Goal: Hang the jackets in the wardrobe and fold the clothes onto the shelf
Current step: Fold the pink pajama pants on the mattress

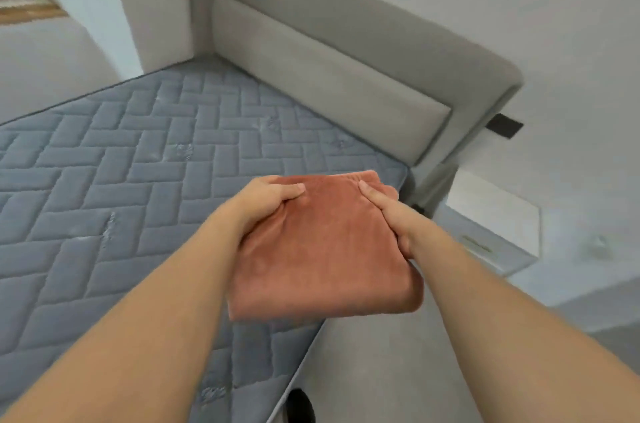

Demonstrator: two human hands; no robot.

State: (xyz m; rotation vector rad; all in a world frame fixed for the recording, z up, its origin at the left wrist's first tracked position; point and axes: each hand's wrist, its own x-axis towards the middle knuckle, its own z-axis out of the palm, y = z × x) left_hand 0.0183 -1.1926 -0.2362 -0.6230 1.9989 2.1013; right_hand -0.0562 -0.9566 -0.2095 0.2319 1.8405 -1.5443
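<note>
A folded rust-orange garment (pixel 322 249) is held up in front of me, over the near right edge of the bare mattress (pixel 138 180). My left hand (pixel 266 200) grips its left side, thumb on top and the fingers hidden underneath. On the right side my right hand (pixel 391 214) grips it the same way, with the thumb lying along the top. The wardrobe and the shelf are out of view.
The grey quilted mattress fills the left and middle. A padded beige headboard (pixel 329 83) runs along the wall behind it. A white bedside cabinet (pixel 495 225) stands at the right, beside the bed. Grey floor (pixel 381 370) lies below the garment, where a dark shoe tip (pixel 301 405) shows.
</note>
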